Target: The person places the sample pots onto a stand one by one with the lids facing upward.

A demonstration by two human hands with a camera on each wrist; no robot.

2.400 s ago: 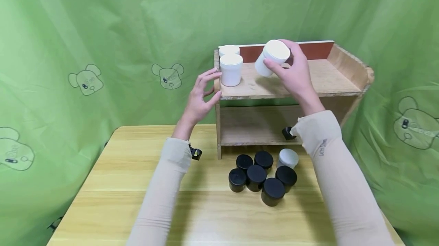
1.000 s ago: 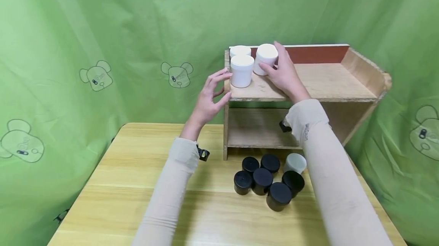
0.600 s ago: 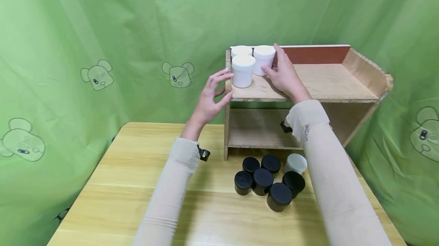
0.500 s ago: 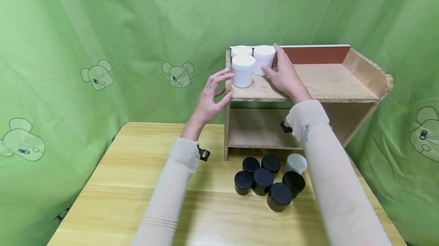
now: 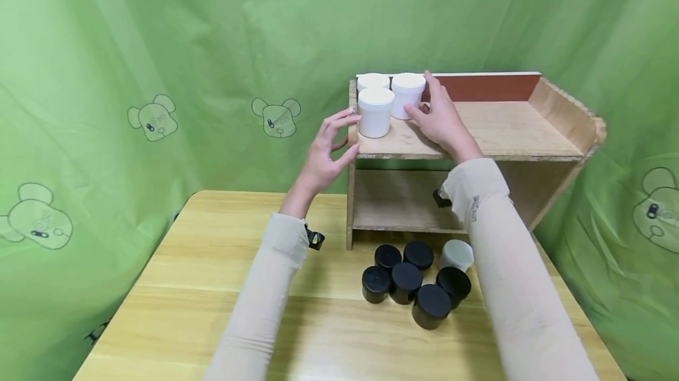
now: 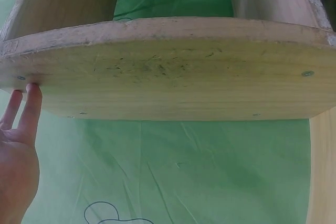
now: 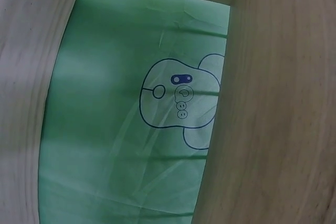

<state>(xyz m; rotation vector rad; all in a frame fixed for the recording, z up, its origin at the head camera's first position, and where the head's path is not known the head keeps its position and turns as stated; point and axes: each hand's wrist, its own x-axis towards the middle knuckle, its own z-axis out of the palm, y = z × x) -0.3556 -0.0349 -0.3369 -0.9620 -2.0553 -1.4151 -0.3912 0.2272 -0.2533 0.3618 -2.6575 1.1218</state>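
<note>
Resting on the top board of the wooden shelf (image 5: 509, 127), your right hand (image 5: 440, 121) has its fingers against the side of the white jar (image 5: 408, 94), which stands upright at the back left, just beside two other white jars (image 5: 375, 111); whether they curl round it or only touch it is hard to tell from the head view. Your left hand (image 5: 323, 154) is loosely spread, fingertips (image 6: 32, 95) touching the shelf's left edge. Black-lidded jars (image 5: 407, 282) cluster on the table (image 5: 180, 286) below, with a grey jar (image 5: 457, 253) beside them.
</note>
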